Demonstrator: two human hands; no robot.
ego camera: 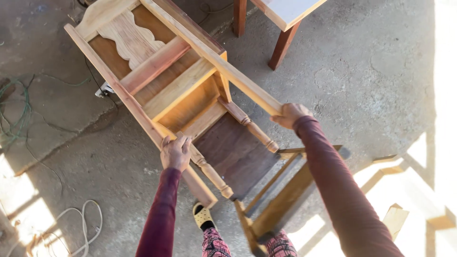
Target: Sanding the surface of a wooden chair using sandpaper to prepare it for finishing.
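Hands point(176, 152) on tilted chair point(181, 90), backrest away.

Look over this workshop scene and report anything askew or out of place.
The wooden chair is not standing on its legs: it is tipped over and held above the concrete floor, the left hand on one rail and the right hand on the other. Loose cables trail across the floor at the left.

Head camera, looking steeply down, close above hands point(176, 153), concrete floor point(371, 81) beneath
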